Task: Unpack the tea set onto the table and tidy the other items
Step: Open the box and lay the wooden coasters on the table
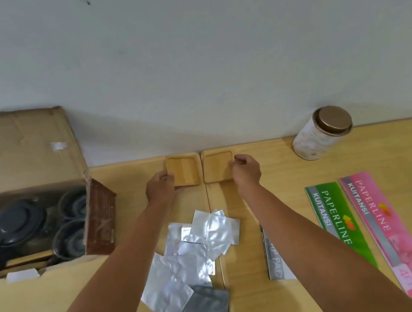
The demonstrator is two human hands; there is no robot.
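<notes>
Gripping two wooden coasters (185, 170), both hands (161, 186)

Plain grey-white wall (212, 61) behind, w/ small dark mark (88, 3) near top left. Two pale wood surfaces (286, 290) butted side by side, seam running front to back thru the middle; rounded far corners, glossy sheen near front edge.

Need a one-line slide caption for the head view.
Both hands set two wooden coasters at the table's far edge; teapot remains boxed.
</notes>
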